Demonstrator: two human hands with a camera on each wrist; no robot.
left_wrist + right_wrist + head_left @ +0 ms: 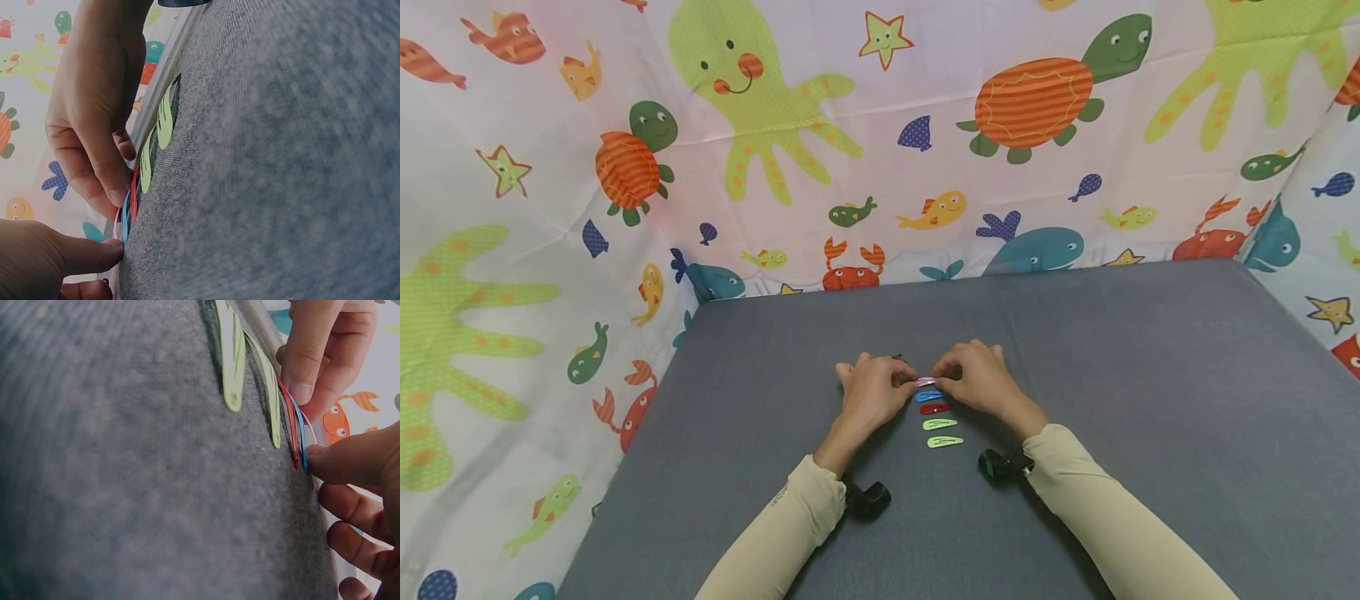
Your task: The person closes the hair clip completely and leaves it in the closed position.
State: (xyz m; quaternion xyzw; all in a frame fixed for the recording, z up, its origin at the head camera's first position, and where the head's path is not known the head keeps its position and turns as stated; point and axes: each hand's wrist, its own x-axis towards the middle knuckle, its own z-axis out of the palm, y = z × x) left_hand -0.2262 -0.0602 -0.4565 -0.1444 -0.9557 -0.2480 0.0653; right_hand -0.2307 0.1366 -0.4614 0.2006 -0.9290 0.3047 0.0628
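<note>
Five small hair clips in a neat row on the grey counter (1150, 375). From 12 o'clock down to 6 o'clock: pink clip (926, 382), blue clip (928, 396), red clip (935, 409), then two green clips (940, 424), one after the other. Pink clip at the far end of the row, pinched from both sides. Left hand (872, 390) at 9 o'clock of the pink clip, fingers (94, 253) curled and grasping its end. Right hand (976, 379) at 3 o'clock of it, fingers (306, 369) curled and grasping the other end. Both hands low, close to the counter, nearly touching each other over the clip. Cream sleeves (1112, 517) on both arms, with a small black camera (1000, 464) at each wrist. Behind, at 12 o'clock, a bright sheet (880, 125) with turtles, fish, crabs and octopuses.
</note>
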